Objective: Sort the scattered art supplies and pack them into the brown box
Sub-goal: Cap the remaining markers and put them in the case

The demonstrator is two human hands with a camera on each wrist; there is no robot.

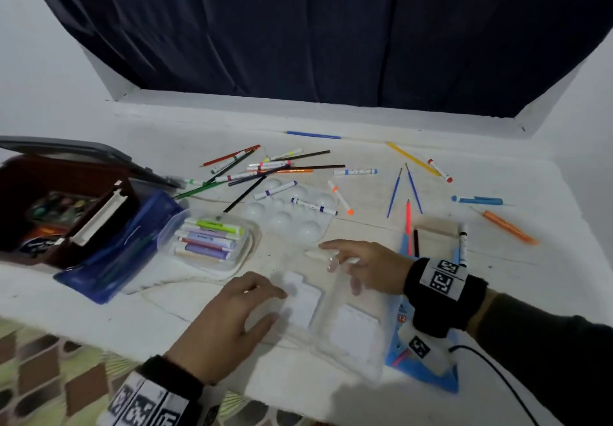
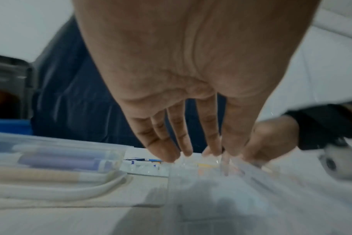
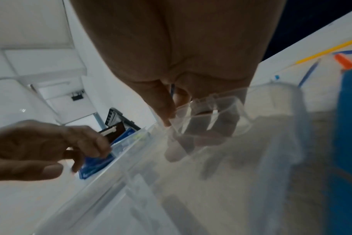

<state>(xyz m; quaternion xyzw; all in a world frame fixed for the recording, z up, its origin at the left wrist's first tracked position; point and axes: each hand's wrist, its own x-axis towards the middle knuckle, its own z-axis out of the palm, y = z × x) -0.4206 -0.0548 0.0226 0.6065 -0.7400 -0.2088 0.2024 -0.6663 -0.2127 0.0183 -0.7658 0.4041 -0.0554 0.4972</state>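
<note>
An open clear plastic case point(image 1: 345, 326) lies flat at the table's near edge. My left hand point(image 1: 265, 304) hovers with relaxed fingers over its left half and holds nothing; the left wrist view shows the fingers point(image 2: 183, 139) straight, pointing at the case's point(image 2: 231, 198) far edge. My right hand point(image 1: 338, 260) pinches the case's far rim, thumb point(image 3: 165, 111) on one side and fingers seen through the clear wall point(image 3: 207, 120). The brown box point(image 1: 49, 210) stands open at the far left with paint sets inside. Markers and pencils point(image 1: 275, 170) lie scattered across the middle.
Between the box and my hands lie a blue pouch point(image 1: 116, 250) and a clear tub of highlighters point(image 1: 209, 240). A white paint palette point(image 1: 292, 210) sits behind the case. A blue pencil pack point(image 1: 428, 376) lies under my right wrist. Brushes and pens point(image 1: 411, 190) are spread to the right.
</note>
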